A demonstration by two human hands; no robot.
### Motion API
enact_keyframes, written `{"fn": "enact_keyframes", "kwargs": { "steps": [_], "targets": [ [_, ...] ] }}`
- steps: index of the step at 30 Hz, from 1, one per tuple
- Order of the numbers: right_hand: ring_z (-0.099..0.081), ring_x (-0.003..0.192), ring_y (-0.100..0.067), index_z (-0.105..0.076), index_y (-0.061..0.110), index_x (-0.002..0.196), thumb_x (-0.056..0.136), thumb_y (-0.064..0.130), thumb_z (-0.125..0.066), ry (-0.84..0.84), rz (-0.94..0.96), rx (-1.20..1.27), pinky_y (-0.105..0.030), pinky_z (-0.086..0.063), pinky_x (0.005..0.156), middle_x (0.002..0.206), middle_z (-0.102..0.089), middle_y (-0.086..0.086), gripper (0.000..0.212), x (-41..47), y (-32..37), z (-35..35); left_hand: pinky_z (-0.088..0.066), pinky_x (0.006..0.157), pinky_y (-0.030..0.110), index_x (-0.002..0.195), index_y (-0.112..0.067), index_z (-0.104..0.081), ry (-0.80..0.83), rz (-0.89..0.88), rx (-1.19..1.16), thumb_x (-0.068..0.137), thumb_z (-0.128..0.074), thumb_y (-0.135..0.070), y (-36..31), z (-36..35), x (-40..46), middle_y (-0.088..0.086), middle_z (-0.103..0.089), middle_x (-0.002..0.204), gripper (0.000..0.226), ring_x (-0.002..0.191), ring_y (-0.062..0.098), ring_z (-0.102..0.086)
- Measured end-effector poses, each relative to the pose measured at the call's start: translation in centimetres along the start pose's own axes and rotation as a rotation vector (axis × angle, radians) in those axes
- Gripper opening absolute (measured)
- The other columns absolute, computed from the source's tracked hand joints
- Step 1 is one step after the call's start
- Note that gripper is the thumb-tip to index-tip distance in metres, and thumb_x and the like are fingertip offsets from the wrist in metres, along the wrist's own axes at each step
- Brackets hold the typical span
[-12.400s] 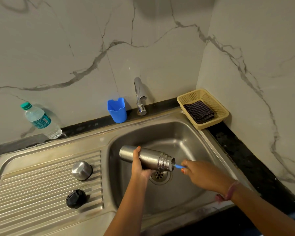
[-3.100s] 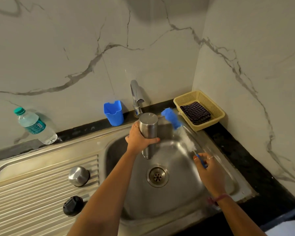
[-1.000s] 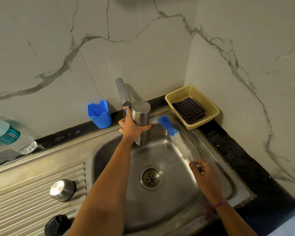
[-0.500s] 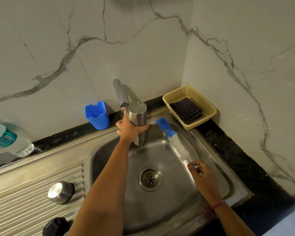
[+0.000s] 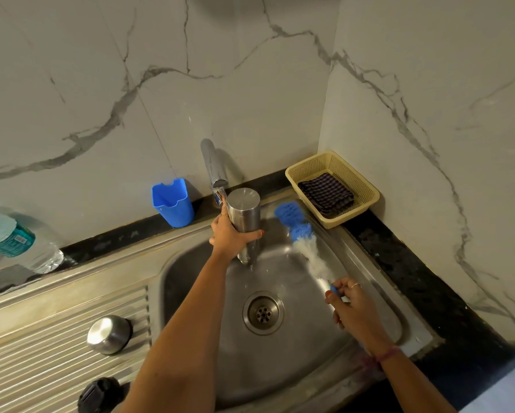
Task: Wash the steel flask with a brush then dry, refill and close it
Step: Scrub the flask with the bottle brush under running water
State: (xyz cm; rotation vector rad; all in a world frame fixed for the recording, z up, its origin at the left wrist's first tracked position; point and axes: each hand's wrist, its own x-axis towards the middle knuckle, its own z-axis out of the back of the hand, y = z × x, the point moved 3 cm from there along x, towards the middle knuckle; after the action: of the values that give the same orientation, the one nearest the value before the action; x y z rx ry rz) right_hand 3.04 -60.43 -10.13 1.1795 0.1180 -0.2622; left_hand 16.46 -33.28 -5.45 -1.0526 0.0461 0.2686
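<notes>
Head view: steel flask (image 5: 244, 216) upside down over the far side of the sink (image 5: 295, 347), just under the tap (image 5: 213, 166), left hand (image 5: 231, 236) wrapped around its body. Brush (image 5: 302, 238) slanting across the basin's right side, blue head far, handle pinched in right hand (image 5: 356, 311). On the drainboard to the left, steel cap (image 5: 109, 334) and black stopper (image 5: 99, 395). Far right on the counter (image 5: 414, 263), yellow basket (image 5: 366, 201) with a checked cloth (image 5: 326, 193).

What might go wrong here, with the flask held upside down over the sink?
The left hand alone grips the wet, inverted steel flask; it may slip and bang into the sink. The brush in the right hand points toward the yellow basket, so drips may wet the cloth.
</notes>
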Motion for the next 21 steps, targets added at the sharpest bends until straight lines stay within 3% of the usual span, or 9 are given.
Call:
{"fn": "enact_keyframes", "kwargs": {
  "steps": [3, 7, 10, 14, 16, 19, 21],
  "targets": [
    [-0.057, 0.056, -0.013, -0.056, 0.016, 0.093, 0.089, 0.017, -0.065, 0.008, -0.004, 0.027, -0.020, -0.046, 0.049, 0.077, -0.064, -0.006, 0.010, -0.5, 1.0, 0.5, -0.039, 0.110, 0.056, 0.142, -0.030, -0.036, -0.006, 0.041, -0.110, 0.040, -0.089, -0.053, 1.3, -0.1, -0.5, -0.004, -0.054, 0.135, 0.117, 0.128, 0.023, -0.050],
    [-0.061, 0.078, -0.008, -0.056, 0.025, 0.106, 0.093, 0.030, -0.058, -0.027, 0.035, -0.014, -0.012, -0.042, 0.059, 0.086, -0.064, 0.002, 0.014, -1.2, 3.0, 2.1, -0.045, 0.107, 0.052, 0.140, -0.022, -0.042, -0.039, 0.065, -0.170, 0.060, -0.094, -0.021, 2.8, 0.3, -2.1, 0.000, -0.056, 0.134, 0.095, 0.124, 0.023, -0.053],
    [-0.059, 0.066, 0.001, -0.053, 0.030, 0.124, 0.095, 0.029, -0.054, 0.029, 0.087, -0.102, -0.011, -0.041, 0.054, 0.080, -0.063, 0.005, 0.029, -1.0, 4.4, 3.0, -0.047, 0.105, 0.046, 0.139, -0.019, -0.043, -0.059, 0.074, -0.202, 0.062, -0.093, -0.015, 3.7, 0.5, -3.3, 0.000, -0.057, 0.131, 0.091, 0.120, 0.021, -0.054],
    [-0.056, 0.055, 0.005, -0.056, 0.019, 0.129, 0.095, 0.023, -0.055, 0.114, 0.190, -0.166, -0.011, -0.044, 0.052, 0.077, -0.066, 0.000, 0.035, -0.2, 6.8, 2.4, -0.047, 0.098, 0.037, 0.139, -0.018, -0.043, -0.070, 0.068, -0.194, 0.063, -0.092, -0.014, 4.6, 0.6, -4.3, -0.003, -0.055, 0.125, 0.091, 0.115, 0.018, -0.053],
    [-0.059, 0.065, 0.006, -0.058, 0.017, 0.129, 0.095, 0.025, -0.056, 0.136, 0.255, -0.248, -0.008, -0.045, 0.059, 0.085, -0.070, 0.003, 0.035, 0.1, 8.0, 1.9, -0.047, 0.095, 0.035, 0.139, -0.019, -0.042, -0.076, 0.072, -0.201, 0.064, -0.092, -0.012, 4.8, 0.6, -4.6, -0.004, -0.054, 0.122, 0.090, 0.113, 0.018, -0.053],
    [-0.056, 0.095, 0.006, -0.058, 0.017, 0.128, 0.095, 0.027, -0.055, 0.186, 0.303, -0.364, 0.002, -0.039, 0.072, 0.112, -0.066, 0.008, 0.035, 0.3, 9.5, 1.4, -0.045, 0.093, 0.033, 0.139, -0.019, -0.041, -0.091, 0.092, -0.230, 0.066, -0.090, -0.008, 4.8, 0.8, -4.9, -0.003, -0.053, 0.123, 0.088, 0.112, 0.017, -0.052],
    [-0.059, 0.096, 0.001, -0.060, 0.017, 0.126, 0.095, 0.027, -0.056, 0.235, 0.302, -0.404, -0.005, -0.044, 0.078, 0.114, -0.066, 0.006, 0.033, 0.2, 10.0, 1.8, -0.044, 0.093, 0.032, 0.141, -0.019, -0.040, -0.110, 0.104, -0.261, 0.067, -0.088, -0.006, 4.7, 1.0, -5.1, -0.004, -0.052, 0.123, 0.090, 0.112, 0.016, -0.051]
  ]
}}
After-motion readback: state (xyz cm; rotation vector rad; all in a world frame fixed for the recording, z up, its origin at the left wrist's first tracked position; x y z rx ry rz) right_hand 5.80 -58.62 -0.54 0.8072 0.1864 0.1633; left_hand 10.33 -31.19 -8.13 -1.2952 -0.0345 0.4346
